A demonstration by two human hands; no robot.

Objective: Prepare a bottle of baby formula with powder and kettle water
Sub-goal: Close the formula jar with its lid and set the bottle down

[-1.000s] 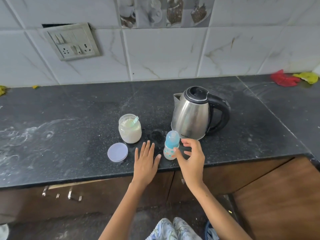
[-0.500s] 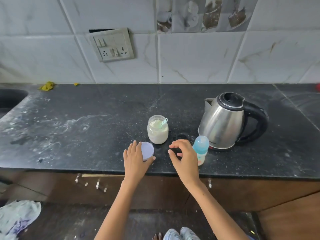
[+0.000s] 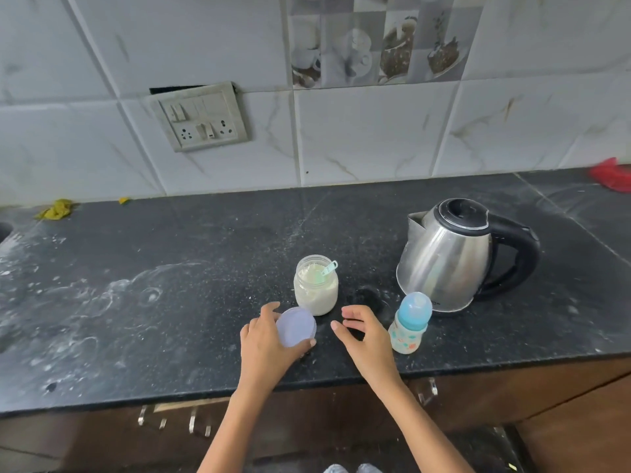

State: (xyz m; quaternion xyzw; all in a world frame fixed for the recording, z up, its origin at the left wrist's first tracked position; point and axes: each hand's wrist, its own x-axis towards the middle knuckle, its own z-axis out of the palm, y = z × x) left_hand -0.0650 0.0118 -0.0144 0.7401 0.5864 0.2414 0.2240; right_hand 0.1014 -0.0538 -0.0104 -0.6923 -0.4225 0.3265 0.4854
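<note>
An open glass jar of white formula powder (image 3: 316, 291) stands mid-counter with a pale green scoop (image 3: 327, 269) sticking out of it. My left hand (image 3: 264, 346) grips the jar's round lilac lid (image 3: 295, 326), tilted up off the counter just in front of the jar. My right hand (image 3: 367, 339) hovers with fingers curled and apart, holding nothing, between the lid and the baby bottle. The baby bottle (image 3: 409, 324), with a blue cap and patterned body, stands upright to the right. A steel kettle (image 3: 450, 257) with a black handle sits behind the bottle, lid shut.
The black stone counter (image 3: 170, 302) is dusted with white powder smears on the left. A switch and socket plate (image 3: 199, 119) hangs on the tiled wall. Yellow scraps (image 3: 56, 209) lie far left, a red cloth (image 3: 611, 174) far right. Cabinet handles (image 3: 174, 421) show below the edge.
My left hand has closed round the lilac lid and lifted it off the counter. My right hand has drawn away from the bottle, leftward. The view has shifted.
</note>
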